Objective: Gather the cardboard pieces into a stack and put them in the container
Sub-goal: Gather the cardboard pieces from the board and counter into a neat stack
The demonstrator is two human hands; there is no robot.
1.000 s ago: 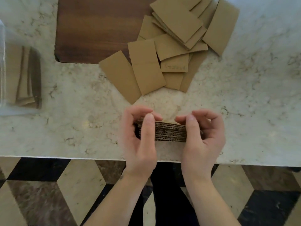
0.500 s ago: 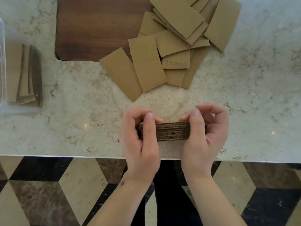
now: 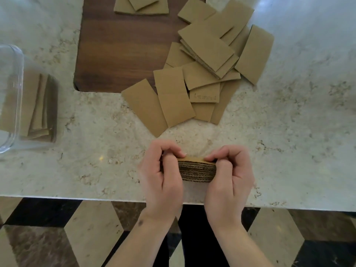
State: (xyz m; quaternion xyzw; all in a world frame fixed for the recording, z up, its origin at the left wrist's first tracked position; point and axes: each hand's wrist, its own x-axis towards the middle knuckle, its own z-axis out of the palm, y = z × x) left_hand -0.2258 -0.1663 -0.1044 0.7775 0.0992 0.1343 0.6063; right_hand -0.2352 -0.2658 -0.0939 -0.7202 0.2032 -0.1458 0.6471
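Note:
A stack of brown corrugated cardboard pieces (image 3: 198, 170) stands near the counter's front edge. My left hand (image 3: 163, 178) grips its left end and my right hand (image 3: 229, 180) grips its right end, fingers curled over the top. Beyond the stack lies a loose heap of flat cardboard pieces (image 3: 204, 74), partly overlapping. A clear container (image 3: 11, 93) at the far left holds several cardboard pieces (image 3: 40, 108) leaning inside it.
A dark wooden board (image 3: 119, 51) lies at the back of the marble counter (image 3: 289, 143), with a few more cardboard pieces (image 3: 140, 5) on its far edge. The counter's front edge (image 3: 77, 197) runs just below my hands, above a patterned floor.
Both hands have squeezed closer together on the stack, and their fingers curl further over its top. The view has tilted to show more of the board's far end.

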